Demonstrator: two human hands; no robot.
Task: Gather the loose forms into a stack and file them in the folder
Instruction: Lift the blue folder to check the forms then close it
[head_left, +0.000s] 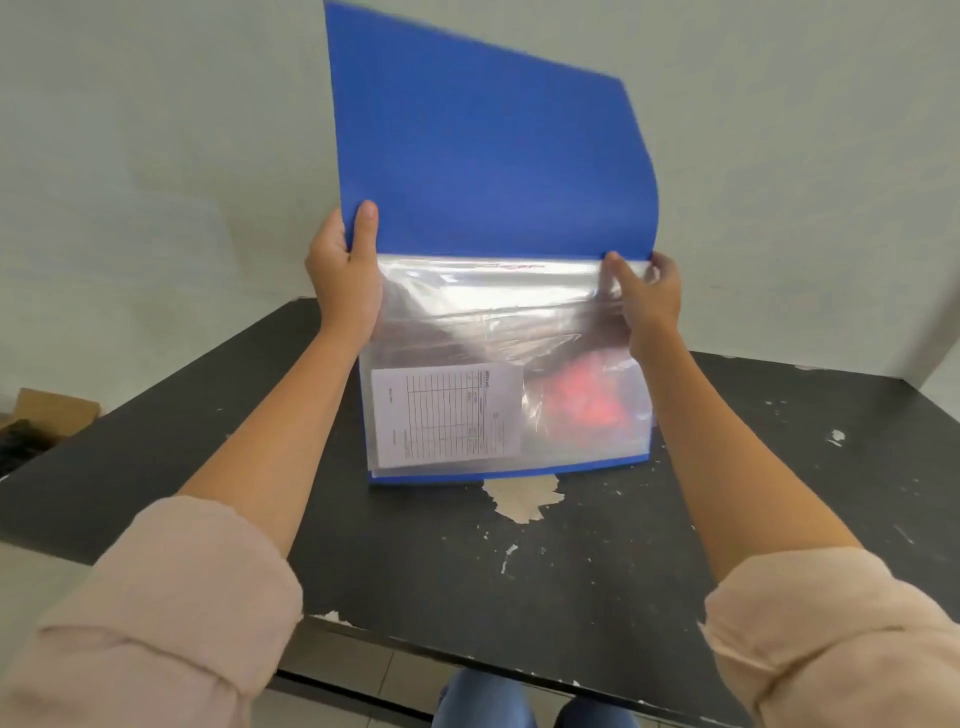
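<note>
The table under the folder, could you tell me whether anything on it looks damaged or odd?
Yes. The black table has its coating chipped: a large pale bare patch sits just in front of the blue folder, with smaller flecks scattered around and along the near edge. The folder's clear sleeves look wrinkled, nothing more.

1 folder (488, 156); 1 form (447, 413); 2 hands (345, 280); 1 table (597, 571)

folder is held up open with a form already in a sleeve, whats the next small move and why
Probably lower the blue cover shut over the clear sleeves. A form already sits inside, both hands hold the folder, and no loose sheets show on the table.
</note>
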